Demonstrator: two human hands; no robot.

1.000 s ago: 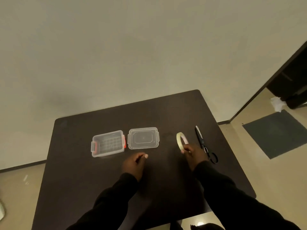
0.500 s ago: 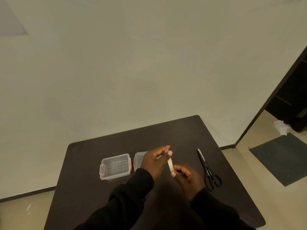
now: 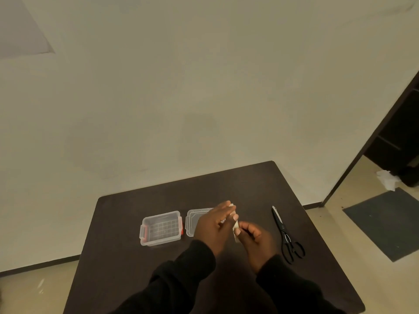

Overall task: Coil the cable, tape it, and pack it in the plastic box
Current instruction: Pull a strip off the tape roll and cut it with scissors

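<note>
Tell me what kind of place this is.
Probably a plain indoor room used as a work spot: a bare wall, a dark table pushed against it, and a doorway with a floor mat to the right.

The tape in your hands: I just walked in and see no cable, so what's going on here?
A person holds a roll of tape edge-on between both hands, left hand and right hand, above a dark table. The plastic box stands open and empty, its lid beside it. Scissors lie untouched to the right. No cable is visible.
</note>
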